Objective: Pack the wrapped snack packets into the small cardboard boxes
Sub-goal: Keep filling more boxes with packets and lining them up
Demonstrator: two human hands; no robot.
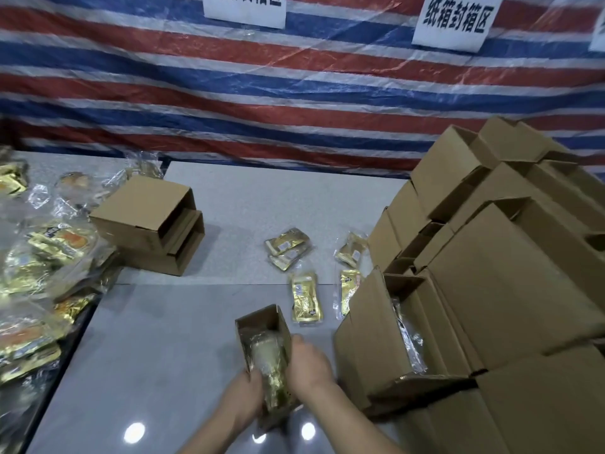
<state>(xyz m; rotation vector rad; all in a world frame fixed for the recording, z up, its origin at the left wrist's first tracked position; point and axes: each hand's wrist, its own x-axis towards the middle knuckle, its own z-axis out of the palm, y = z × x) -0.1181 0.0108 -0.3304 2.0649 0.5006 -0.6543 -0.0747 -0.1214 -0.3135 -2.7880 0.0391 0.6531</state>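
Snack packet [273,371] in box [262,326] | both hands' fingers clamp box | grey table [163,339] | striped tarp [294,93] behind

Grey table [170,348] bears cardboard boxes [510,290] and snack packets [288,249].

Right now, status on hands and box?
Both hands, left and right, grip the box. Packet partly inside. Nothing in the way.
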